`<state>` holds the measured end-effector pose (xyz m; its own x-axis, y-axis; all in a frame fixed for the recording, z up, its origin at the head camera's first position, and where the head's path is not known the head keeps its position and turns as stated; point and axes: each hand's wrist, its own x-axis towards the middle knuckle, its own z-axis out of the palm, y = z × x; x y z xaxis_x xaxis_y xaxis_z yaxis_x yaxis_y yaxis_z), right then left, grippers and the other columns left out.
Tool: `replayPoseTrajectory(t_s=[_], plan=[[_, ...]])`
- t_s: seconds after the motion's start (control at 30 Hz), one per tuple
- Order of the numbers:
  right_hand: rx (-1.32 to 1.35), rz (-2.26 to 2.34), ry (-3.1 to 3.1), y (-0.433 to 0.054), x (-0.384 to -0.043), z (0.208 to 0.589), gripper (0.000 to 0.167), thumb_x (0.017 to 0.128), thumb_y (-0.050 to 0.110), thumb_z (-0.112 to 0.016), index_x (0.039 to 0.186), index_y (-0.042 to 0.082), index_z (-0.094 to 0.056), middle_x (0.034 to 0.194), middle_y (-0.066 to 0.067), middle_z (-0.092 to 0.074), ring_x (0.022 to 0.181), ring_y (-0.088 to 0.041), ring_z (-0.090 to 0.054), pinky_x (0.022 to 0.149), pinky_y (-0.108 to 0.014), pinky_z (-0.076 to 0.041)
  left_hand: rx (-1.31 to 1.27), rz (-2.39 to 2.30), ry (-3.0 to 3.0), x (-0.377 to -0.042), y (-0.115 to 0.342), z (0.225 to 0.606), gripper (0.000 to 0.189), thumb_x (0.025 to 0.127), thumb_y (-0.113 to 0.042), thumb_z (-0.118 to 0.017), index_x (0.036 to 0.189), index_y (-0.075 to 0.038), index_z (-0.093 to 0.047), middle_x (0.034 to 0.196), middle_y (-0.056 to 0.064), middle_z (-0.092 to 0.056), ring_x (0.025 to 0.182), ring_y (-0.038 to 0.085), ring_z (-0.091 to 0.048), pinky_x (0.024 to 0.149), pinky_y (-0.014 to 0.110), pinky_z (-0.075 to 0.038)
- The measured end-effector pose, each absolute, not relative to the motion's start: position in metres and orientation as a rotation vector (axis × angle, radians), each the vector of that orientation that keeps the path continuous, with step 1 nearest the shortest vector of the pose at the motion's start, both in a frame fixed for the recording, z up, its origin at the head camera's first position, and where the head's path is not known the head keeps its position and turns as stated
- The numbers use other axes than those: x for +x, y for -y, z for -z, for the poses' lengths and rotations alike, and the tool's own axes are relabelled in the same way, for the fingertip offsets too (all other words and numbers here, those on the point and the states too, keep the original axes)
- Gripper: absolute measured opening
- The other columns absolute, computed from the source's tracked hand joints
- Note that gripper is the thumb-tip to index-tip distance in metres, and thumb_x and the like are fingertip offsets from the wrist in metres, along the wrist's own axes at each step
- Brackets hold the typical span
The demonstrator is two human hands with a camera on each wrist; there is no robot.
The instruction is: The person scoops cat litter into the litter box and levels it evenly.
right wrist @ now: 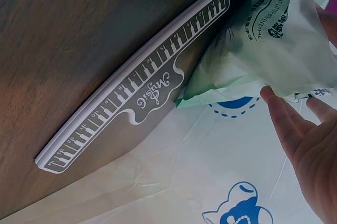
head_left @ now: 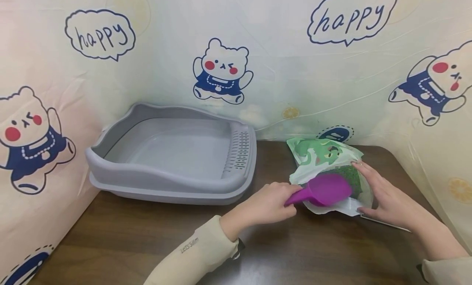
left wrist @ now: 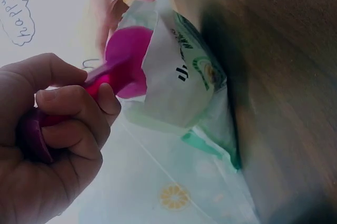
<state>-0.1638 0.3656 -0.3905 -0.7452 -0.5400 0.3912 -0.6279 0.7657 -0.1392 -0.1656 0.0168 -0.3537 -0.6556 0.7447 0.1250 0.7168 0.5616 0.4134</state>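
My left hand [head_left: 271,203] grips the handle of a purple scoop [head_left: 330,189], fingers curled round it. The scoop's head is at the mouth of a green and white cat litter bag [head_left: 317,152], overlapping the green granules [head_left: 354,180] inside. In the left wrist view, the bag's white flap hides part of the scoop [left wrist: 129,50]. My right hand [head_left: 392,199] is spread at the bag's right side, fingertips and thumb touching its opened edge. From the right wrist, the fingers [right wrist: 287,124] look nearly straight against the bag.
A large grey litter box [head_left: 169,186] with a slotted end stands left of the bag on the brown wooden table [head_left: 147,223]. Next to the bag lies a piano-key ruler [right wrist: 137,84]. A printed cloth [head_left: 276,72] hangs close behind and around the sides.
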Motion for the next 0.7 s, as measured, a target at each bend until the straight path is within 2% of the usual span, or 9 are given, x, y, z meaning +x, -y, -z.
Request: replayPoseTrajectory(t_s=[0.13, 0.27, 0.37, 0.5, 0.6, 0.7], plan=[[0.901, -0.376, 2.623, -0.366, -0.165, 0.391, 0.129, 0.052, 0.018, -0.096, 0.157, 0.007, -0.022, 0.155, -0.022, -0.034, 0.147, 0.010, -0.007, 0.110, -0.001, -0.005, 1.229, -0.639, -2.746, -0.168, -0.020, 0.354, 0.019, 0.086, -0.014, -0.064, 0.105, -0.015, -0.061, 0.071, -0.005, -0.049, 0.067, 0.010, -0.047, 0.054, 0.020, -0.037], [0.912, -0.360, 2.638, -0.369, -0.166, 0.391, 0.128, 0.054, 0.021, -0.096, 0.157, 0.008, -0.021, 0.156, -0.020, -0.032, 0.150, 0.003, -0.010, 0.110, -0.002, -0.004, 1.195, -0.631, -2.758, -0.170, -0.022, 0.355, 0.020, 0.087, -0.015, -0.065, 0.107, -0.015, -0.062, 0.073, -0.004, -0.051, 0.067, 0.011, -0.048, 0.055, 0.021, -0.038], [0.910, -0.348, 2.652, -0.373, -0.166, 0.390, 0.128, 0.055, 0.024, -0.096, 0.157, 0.009, -0.021, 0.157, -0.018, -0.032, 0.151, -0.003, -0.016, 0.109, -0.001, -0.003, 1.176, -0.638, -2.759, -0.170, -0.025, 0.356, 0.027, 0.087, -0.016, -0.065, 0.114, -0.013, -0.061, 0.077, -0.004, -0.055, 0.069, 0.010, -0.050, 0.058, 0.020, -0.040], [0.914, -0.338, 2.653, -0.375, -0.167, 0.391, 0.127, 0.055, 0.027, -0.096, 0.157, 0.010, -0.022, 0.156, -0.017, -0.034, 0.150, -0.004, -0.020, 0.108, -0.001, -0.004, 1.146, -0.639, -2.772, -0.169, -0.027, 0.356, 0.036, 0.087, -0.016, -0.065, 0.122, -0.010, -0.058, 0.081, -0.004, -0.057, 0.069, 0.009, -0.052, 0.060, 0.018, -0.041], [0.925, -0.338, 2.650, -0.375, -0.168, 0.391, 0.126, 0.056, 0.028, -0.096, 0.157, 0.010, -0.023, 0.155, -0.016, -0.035, 0.150, -0.002, -0.018, 0.108, 0.000, -0.005, 1.127, -0.642, -2.782, -0.168, -0.027, 0.354, 0.034, 0.086, -0.016, -0.065, 0.119, -0.010, -0.058, 0.078, -0.005, -0.055, 0.068, 0.009, -0.051, 0.059, 0.018, -0.040], [0.922, -0.330, 2.657, -0.374, -0.169, 0.391, 0.126, 0.056, 0.029, -0.096, 0.157, 0.011, -0.022, 0.155, -0.016, -0.035, 0.150, -0.007, -0.021, 0.107, 0.000, -0.004, 1.119, -0.643, -2.786, -0.169, -0.028, 0.353, 0.031, 0.087, -0.016, -0.066, 0.116, -0.010, -0.057, 0.076, -0.005, -0.054, 0.068, 0.008, -0.050, 0.058, 0.017, -0.039]])
